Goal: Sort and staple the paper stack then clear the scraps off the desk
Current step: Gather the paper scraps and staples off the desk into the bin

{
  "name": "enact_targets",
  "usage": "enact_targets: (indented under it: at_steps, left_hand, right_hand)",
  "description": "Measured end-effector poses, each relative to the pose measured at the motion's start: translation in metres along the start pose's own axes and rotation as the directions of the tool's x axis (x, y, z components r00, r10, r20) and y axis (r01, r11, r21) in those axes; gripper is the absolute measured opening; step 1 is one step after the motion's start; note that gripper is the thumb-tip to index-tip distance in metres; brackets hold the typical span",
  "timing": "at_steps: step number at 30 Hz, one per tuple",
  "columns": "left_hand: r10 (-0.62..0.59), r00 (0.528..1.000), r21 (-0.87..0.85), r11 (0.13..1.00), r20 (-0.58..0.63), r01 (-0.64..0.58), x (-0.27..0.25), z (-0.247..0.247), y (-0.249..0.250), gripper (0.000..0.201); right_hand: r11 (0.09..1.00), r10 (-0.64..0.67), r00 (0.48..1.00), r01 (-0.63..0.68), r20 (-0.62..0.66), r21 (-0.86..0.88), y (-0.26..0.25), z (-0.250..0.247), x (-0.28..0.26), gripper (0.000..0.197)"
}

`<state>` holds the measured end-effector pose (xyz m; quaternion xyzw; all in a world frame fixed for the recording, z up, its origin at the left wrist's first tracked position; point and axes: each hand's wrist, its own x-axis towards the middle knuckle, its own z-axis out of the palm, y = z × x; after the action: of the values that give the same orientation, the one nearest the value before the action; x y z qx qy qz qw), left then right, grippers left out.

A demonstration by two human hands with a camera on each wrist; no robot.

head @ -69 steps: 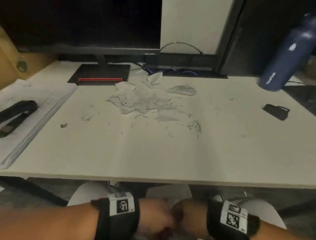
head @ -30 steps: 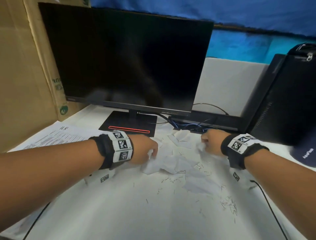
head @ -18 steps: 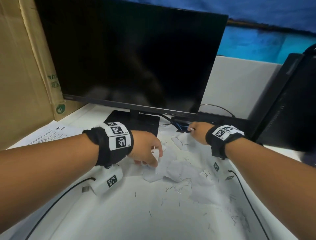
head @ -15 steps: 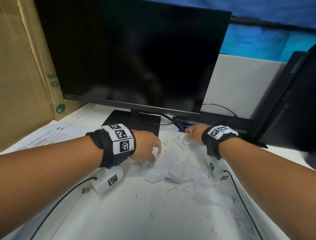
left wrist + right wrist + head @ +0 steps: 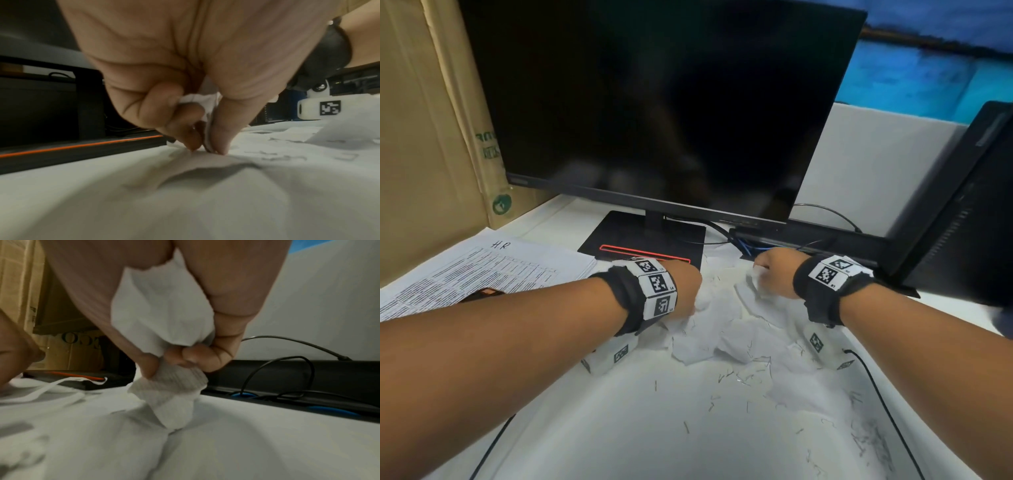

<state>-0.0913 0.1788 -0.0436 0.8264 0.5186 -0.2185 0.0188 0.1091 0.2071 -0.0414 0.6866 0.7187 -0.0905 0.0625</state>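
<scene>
Torn white paper scraps (image 5: 715, 329) and loose staples (image 5: 736, 377) lie scattered on the white desk (image 5: 654, 438) in front of the monitor. My left hand (image 5: 685, 291) pinches scraps (image 5: 197, 100) between thumb and fingers, fingertips (image 5: 218, 142) touching the desk. My right hand (image 5: 770, 274) grips a crumpled bunch of scraps (image 5: 162, 318), more paper (image 5: 174, 395) hanging below its fingers. A printed paper stack (image 5: 482, 270) marked "HR" lies at the left.
A dark monitor (image 5: 654, 102) on a black base (image 5: 643, 240) stands just behind the scraps. Cardboard box (image 5: 431, 120) at left, a black computer tower (image 5: 969, 212) at right, cables (image 5: 756, 243) at the back. A dark object (image 5: 482, 294) pokes out over the stack.
Both hands have gathered more scraps. The left hand moved slightly forward toward the monitor base; the right hand drew back a little from the cables with paper bunched in it.
</scene>
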Motion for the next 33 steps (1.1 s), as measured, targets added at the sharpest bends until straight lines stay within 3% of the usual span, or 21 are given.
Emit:
enact_targets:
  at_steps: [2,10,14,16,19,23,25,27,30,33]
  left_hand:
    - [0.022,0.999,0.053,0.998,0.028,-0.023,-0.004,-0.004,0.000,0.026]
    - [-0.074,0.994,-0.126,0.990,-0.084,0.063,-0.005,-0.015,-0.028,0.024]
    - [-0.025,0.987,-0.354,0.935,-0.159,-0.033,0.003,-0.010,-0.024,0.062]
    - [0.033,0.991,-0.270,0.960,-0.133,-0.068,0.009,-0.008,-0.014,0.070]
    - [0.089,0.989,-0.045,0.994,-0.115,-0.095,0.009,-0.012,0.002,0.056]
    - [0.091,0.991,0.044,0.995,-0.094,-0.087,0.000,-0.012,0.010,0.035]
    - [0.076,0.986,-0.018,0.997,-0.147,-0.080,-0.007,-0.013,0.004,0.015]
    - [0.040,0.977,-0.173,0.982,-0.207,-0.077,-0.015,-0.021,-0.001,0.017]
    - [-0.061,0.984,-0.405,0.914,-0.169,-0.013,-0.032,-0.034,-0.016,0.031]
    - [-0.162,0.975,-0.539,0.841,-0.151,0.057,-0.038,-0.030,-0.038,0.023]
  right_hand:
    - [1.000,-0.009,0.999,0.009,-0.035,-0.004,-0.005,-0.009,0.003,0.011]
    - [0.997,-0.019,1.000,0.020,0.007,-0.072,-0.036,-0.014,0.025,0.037]
    - [0.985,-0.007,0.997,0.020,0.076,-0.169,-0.044,-0.009,0.025,0.046]
    - [0.977,-0.021,0.997,0.037,0.078,-0.208,-0.046,-0.008,0.019,0.045]
    - [0.975,-0.042,0.997,0.054,0.061,-0.217,-0.039,-0.004,0.010,0.041]
    - [0.998,-0.051,0.998,0.050,-0.039,-0.027,-0.018,-0.001,-0.004,0.043]
    - [0.997,-0.057,0.995,0.061,-0.084,0.038,-0.010,-0.009,-0.012,0.030]
    - [0.996,-0.063,0.991,0.070,-0.121,0.055,-0.005,-0.021,-0.022,0.011]
    - [0.993,-0.051,0.979,0.070,-0.199,0.092,0.004,-0.036,-0.037,0.029]
    - [0.990,-0.019,0.974,0.050,-0.227,0.132,0.006,-0.043,-0.050,0.031]
